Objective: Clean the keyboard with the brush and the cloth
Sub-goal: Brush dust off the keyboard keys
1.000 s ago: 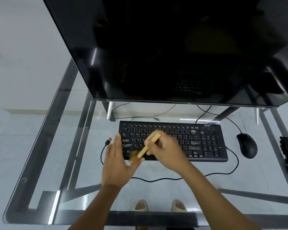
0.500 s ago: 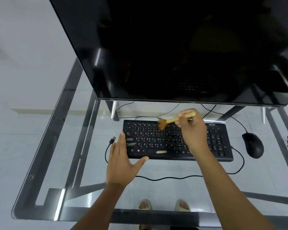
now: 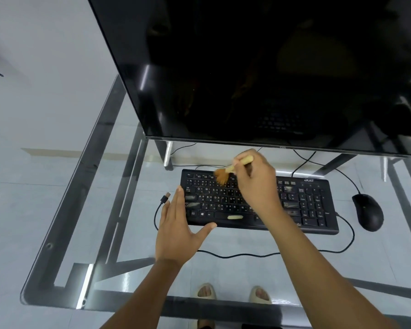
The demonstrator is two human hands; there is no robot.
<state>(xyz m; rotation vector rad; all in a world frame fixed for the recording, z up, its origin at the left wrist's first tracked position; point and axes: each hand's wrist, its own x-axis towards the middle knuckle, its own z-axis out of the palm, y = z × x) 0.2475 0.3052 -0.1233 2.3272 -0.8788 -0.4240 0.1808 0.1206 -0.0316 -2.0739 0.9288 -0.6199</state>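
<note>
A black keyboard (image 3: 304, 205) lies on the glass desk (image 3: 119, 210) below the monitor. My right hand (image 3: 256, 181) is shut on a small brush (image 3: 226, 173) with a pale wooden handle. Its orange bristles touch the top key rows left of centre. My left hand (image 3: 178, 229) rests flat with fingers apart at the keyboard's front left corner, its thumb along the front edge. Light smudges show on some keys. No cloth is in view.
A large dark monitor (image 3: 259, 72) overhangs the desk's back. A black mouse (image 3: 368, 212) sits right of the keyboard. The keyboard's cable (image 3: 247, 255) loops across the glass, its USB plug (image 3: 165, 197) loose at the left. Feet in sandals (image 3: 205, 292) show through the glass.
My right hand carried the brush from the keyboard's front left up to the top rows, then swept the bristles leftward. My left hand stayed at the front left corner.
</note>
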